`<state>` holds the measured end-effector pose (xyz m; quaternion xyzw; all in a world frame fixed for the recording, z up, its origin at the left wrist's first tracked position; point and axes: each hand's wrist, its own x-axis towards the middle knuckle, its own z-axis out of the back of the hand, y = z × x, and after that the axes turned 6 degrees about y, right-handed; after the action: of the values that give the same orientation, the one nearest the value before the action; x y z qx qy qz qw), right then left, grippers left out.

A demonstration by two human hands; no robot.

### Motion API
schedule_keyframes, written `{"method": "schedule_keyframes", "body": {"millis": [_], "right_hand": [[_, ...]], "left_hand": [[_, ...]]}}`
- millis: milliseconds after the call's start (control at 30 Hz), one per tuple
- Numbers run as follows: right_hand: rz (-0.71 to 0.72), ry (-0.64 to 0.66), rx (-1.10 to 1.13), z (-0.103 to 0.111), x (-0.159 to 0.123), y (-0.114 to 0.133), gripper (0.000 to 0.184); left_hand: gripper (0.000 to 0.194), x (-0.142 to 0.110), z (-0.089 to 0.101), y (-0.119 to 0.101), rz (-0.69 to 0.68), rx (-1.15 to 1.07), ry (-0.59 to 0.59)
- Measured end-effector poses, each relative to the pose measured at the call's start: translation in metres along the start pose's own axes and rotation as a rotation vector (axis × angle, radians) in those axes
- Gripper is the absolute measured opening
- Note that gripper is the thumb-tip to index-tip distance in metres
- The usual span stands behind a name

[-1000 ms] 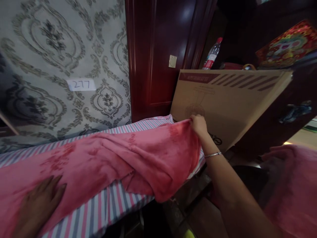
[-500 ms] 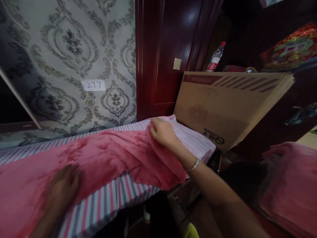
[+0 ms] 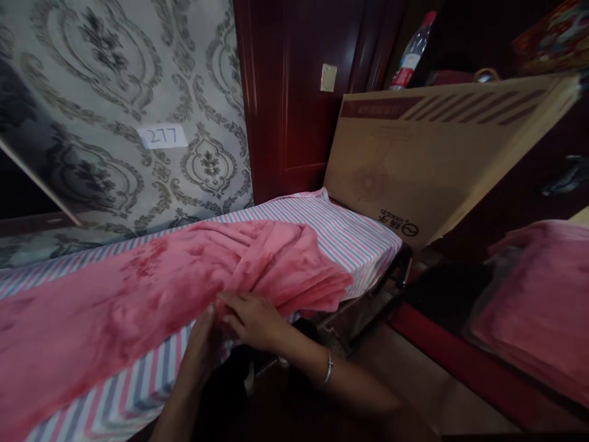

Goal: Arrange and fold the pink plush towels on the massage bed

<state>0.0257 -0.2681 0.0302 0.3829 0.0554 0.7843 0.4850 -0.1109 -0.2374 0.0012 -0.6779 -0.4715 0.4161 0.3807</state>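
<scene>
A pink plush blanket (image 3: 161, 288) lies lengthwise over a bed's striped sheet (image 3: 350, 239), with bunched folds at its right end. At the blanket's near edge, my right hand (image 3: 257, 319) pinches the fabric between bent fingers and thumb; a silver bangle is on that wrist. Close beside it on the left, my left hand (image 3: 200, 341) is at the same edge, its thumb side up against the cloth. Its other fingers are mostly hidden, and it appears closed on the fabric.
A large cardboard box (image 3: 391, 159) leans at the bed's right end, with a plastic bottle (image 3: 411, 55) behind its top edge. Folded pink fabric (image 3: 538, 301) is stacked at the right. Patterned wallpaper (image 3: 207, 166) and a dark red door panel (image 3: 289, 92) stand behind the bed.
My right hand has let go of the blanket's far right part and come left and nearer. My left hand has moved right to meet it. The blanket's right end now lies in folds.
</scene>
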Motion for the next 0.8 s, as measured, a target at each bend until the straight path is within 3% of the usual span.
{"method": "schedule_keyframes", "body": {"millis": [133, 233, 300, 467, 533, 667, 800], "right_hand": [[0.001, -0.056, 0.124, 0.017, -0.022, -0.032, 0.051], [-0.149, -0.272, 0.09, 0.04, -0.046, -0.077, 0.036], [-0.293, -0.381, -0.031, 0.059, -0.064, -0.11, 0.036], [-0.464, -0.332, -0.276, 0.09, -0.097, -0.17, 0.054], [-0.481, -0.292, -0.307, 0.092, -0.1, -0.183, 0.058], [-0.47, -0.256, -0.307, 0.099, -0.094, -0.192, 0.047], [-0.396, -0.333, -0.325, 0.127, -0.09, -0.183, 0.046]], "left_hand": [[0.059, -0.002, -0.007, -0.001, 0.023, 0.08, 0.011], [0.055, 0.0, -0.009, 0.002, -0.004, 0.08, -0.026], [0.051, 0.001, -0.009, 0.003, -0.009, 0.062, -0.045], [0.048, -0.002, -0.009, 0.001, 0.009, 0.043, -0.051], [0.048, -0.003, -0.009, 0.0, 0.035, 0.054, -0.052], [0.052, -0.002, -0.008, 0.0, 0.023, 0.064, -0.046], [0.056, -0.001, -0.007, 0.002, 0.014, 0.07, -0.041]]}}
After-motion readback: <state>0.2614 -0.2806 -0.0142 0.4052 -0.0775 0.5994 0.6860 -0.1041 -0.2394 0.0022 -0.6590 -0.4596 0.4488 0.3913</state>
